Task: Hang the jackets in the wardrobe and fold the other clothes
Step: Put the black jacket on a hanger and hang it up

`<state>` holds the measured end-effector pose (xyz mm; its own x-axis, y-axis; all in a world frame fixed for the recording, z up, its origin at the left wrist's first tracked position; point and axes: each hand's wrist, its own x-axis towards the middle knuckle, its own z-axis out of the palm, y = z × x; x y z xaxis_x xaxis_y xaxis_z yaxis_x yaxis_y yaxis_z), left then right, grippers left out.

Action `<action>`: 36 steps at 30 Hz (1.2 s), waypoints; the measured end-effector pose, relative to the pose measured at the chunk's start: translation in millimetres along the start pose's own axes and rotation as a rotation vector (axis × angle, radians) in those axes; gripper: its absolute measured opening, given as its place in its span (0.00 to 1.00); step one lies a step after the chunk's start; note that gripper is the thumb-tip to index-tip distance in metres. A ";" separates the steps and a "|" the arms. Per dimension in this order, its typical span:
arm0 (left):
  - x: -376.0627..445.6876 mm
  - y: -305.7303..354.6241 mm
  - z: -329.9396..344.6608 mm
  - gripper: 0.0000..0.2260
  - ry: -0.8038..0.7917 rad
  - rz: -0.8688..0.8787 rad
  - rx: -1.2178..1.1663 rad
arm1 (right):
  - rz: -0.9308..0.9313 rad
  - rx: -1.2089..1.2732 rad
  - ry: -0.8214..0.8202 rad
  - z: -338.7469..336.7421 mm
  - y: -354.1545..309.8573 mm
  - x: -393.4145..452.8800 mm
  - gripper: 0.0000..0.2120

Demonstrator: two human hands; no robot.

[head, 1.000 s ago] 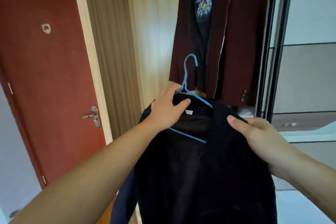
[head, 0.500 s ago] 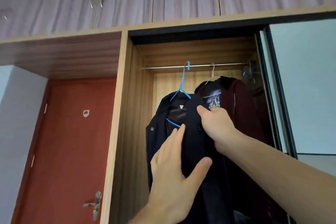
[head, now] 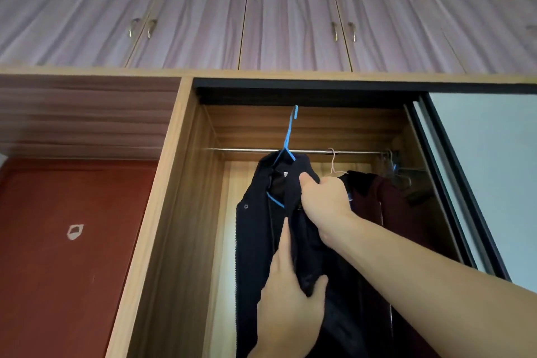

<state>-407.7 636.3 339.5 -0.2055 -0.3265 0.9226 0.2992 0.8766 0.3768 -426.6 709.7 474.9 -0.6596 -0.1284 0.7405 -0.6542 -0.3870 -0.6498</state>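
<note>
Now I've lifted the jacket (head: 255, 229) higher than it was half a second ago: the blue hook (head: 291, 128) pokes up above the rail (head: 247, 150) instead of level with it, so it is not yet hung. My right hand (head: 325, 200) grips the collar with curled fingers, and my left hand (head: 290, 293) pinches a lower fold between thumb and fingers. Next, I reckon, the hook drops onto the rail beside the maroon jacket (head: 398, 212).

Even, soft daylight is seen throughout. The wardrobe's back panel (head: 232, 227) is lit brightest, toward 6 o'clock. The dark jacket (head: 255, 241) is rendered almost detail-free. Wide-angle bending is noticed at 3 and 9 o'clock.
</note>
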 end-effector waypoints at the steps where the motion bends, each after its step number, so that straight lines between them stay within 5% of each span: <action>1: 8.8 -11.1 0.9 0.45 -0.014 0.017 0.006 | 0.007 0.005 -0.002 5.5 4.7 6.3 0.17; 13: 78.7 -103.7 31.8 0.41 -0.055 0.225 0.211 | 0.111 0.150 -0.073 36.9 81.5 86.7 0.18; 25: 172.0 -151.3 24.9 0.43 -0.060 0.404 0.707 | -0.050 0.317 -0.057 75.5 132.3 169.7 0.12; 36: 218.3 -228.2 32.3 0.39 -0.097 0.460 0.748 | -0.056 0.034 -0.116 125.0 166.5 206.3 0.14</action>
<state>-550.9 376.5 452.3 -0.3033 0.1171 0.9457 -0.3091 0.9267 -0.2139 -625.3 504.6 540.9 -0.5742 -0.2096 0.7915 -0.6743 -0.4273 -0.6023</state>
